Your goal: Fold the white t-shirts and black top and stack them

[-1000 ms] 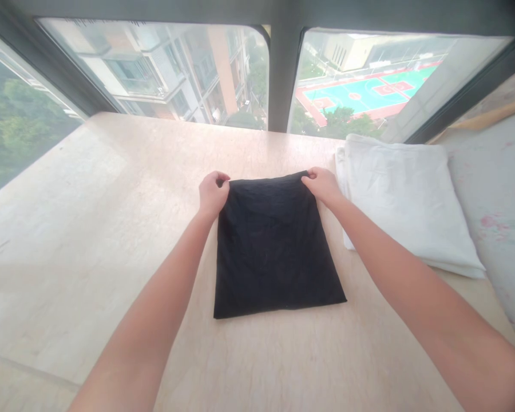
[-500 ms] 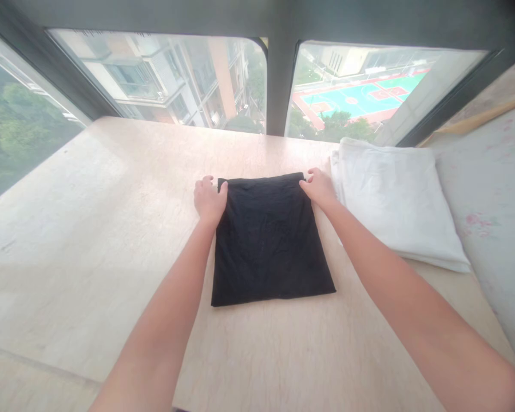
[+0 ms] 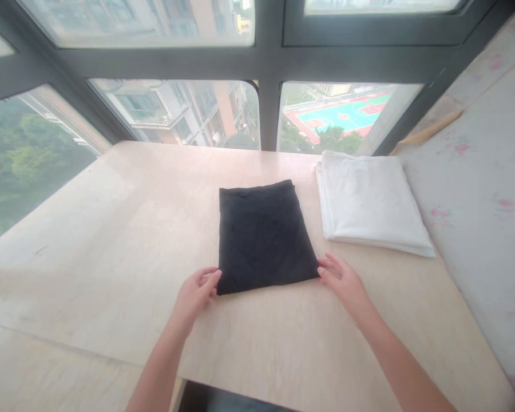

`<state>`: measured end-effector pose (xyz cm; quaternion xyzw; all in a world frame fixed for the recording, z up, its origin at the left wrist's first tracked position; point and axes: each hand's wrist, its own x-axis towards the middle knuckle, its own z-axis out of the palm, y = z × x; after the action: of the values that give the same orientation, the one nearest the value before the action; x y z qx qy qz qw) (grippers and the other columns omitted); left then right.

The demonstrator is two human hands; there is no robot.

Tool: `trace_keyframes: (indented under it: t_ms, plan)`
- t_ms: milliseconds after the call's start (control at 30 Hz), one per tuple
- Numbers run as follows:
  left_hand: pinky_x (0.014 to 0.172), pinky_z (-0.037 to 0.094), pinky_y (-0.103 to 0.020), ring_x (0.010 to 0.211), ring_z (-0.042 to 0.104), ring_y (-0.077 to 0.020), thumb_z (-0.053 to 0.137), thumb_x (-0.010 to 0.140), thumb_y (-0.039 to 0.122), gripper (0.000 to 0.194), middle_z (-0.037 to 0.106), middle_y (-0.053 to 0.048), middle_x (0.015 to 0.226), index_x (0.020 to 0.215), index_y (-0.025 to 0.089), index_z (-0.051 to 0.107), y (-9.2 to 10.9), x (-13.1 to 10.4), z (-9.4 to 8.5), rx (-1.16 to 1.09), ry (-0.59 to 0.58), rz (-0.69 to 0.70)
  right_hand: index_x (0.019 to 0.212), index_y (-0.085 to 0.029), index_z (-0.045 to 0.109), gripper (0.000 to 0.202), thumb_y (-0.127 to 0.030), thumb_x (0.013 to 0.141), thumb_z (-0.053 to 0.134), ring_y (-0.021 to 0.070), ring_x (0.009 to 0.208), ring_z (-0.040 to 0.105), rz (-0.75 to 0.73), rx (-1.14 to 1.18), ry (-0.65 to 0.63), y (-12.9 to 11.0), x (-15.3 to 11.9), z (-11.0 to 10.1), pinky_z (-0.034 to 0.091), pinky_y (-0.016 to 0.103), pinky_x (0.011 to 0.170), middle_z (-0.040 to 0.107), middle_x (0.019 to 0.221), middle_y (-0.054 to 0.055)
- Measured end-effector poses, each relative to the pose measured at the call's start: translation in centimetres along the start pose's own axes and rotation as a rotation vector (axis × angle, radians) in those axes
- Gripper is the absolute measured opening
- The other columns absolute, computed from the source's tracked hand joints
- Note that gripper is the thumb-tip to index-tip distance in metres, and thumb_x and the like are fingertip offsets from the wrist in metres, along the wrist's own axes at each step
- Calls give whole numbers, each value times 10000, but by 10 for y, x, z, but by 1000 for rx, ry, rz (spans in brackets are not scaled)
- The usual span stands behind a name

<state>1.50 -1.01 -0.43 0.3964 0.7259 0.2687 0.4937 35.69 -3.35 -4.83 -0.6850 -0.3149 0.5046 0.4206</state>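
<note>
Black folded cloth point(image 3: 261, 234) lies flat on the pale sill point(image 3: 111, 229), left of the folded white cloth point(image 3: 369, 197). Left hand point(image 3: 195, 293) half-curled at its near left corner; right hand point(image 3: 347, 286) loosely spread at the near right; whether either pinches fabric, cannot tell. Risk, judged: uneven pull skews the edge; catching only the top layer opens the fold.

Two bare hands at a pale bench point(image 3: 90, 257) below grey-framed windows point(image 3: 174, 111). The left hand point(image 3: 196, 290) and right hand point(image 3: 341, 283) touch the near corners of a folded black cloth point(image 3: 264, 237), lying flat. Just beside it, toward the bench's far right corner, lies folded white cloth point(image 3: 371, 200), near a flower-patterned wall point(image 3: 476, 194). Outside: buildings, trees, a sports court.
</note>
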Motion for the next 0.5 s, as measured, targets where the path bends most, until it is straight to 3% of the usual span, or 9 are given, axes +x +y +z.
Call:
trace_keyframes:
  t_ms: [100, 167, 267, 367, 500]
  plan:
    - [442, 271, -216, 458, 434, -105, 710, 661, 686, 593, 468, 55, 501, 904, 146, 670, 15, 1, 7, 22, -80, -9, 1221, -172, 584, 532, -447, 781, 698, 140, 688, 673, 147, -14, -74, -24, 8, 1, 530, 238, 573, 695, 1028, 94]
    - [453, 281, -225, 481, 461, -110, 751, 626, 670, 563, 510, 33, 538, 819, 148, 670, 21, 1, 11, -22, -126, -19, 1015, -159, 642, 389, -485, 805, 673, 84, 538, 577, 157, -64, -151, -37, 14, 4, 411, 195, 474, 661, 797, 34]
    - [478, 337, -228, 577, 558, -144, 804, 607, 596, 527, 648, -34, 684, 859, 145, 699, 24, -1, 13, -121, -149, -36, 702, -161, 558, 378, -509, 830, 629, 56, 428, 426, 109, -164, -263, -46, 21, 8, 264, 197, 428, 508, 538, -29]
    - [518, 414, -218, 708, 625, -164, 815, 654, 484, 456, 719, -84, 895, 947, 149, 718, 20, -6, 12, -253, -180, -29, 638, -177, 498, 337, -430, 816, 630, 74, 426, 428, 107, -239, -338, -47, 22, 11, 230, 213, 442, 461, 473, -39]
    - [649, 533, -241, 845, 651, -179, 820, 683, 379, 385, 721, -106, 1035, 975, 146, 725, 14, -14, 12, -436, -170, -30, 690, -176, 544, 202, -344, 767, 627, 99, 551, 532, 102, -150, -354, -47, 13, 11, 320, 205, 501, 532, 590, -27]
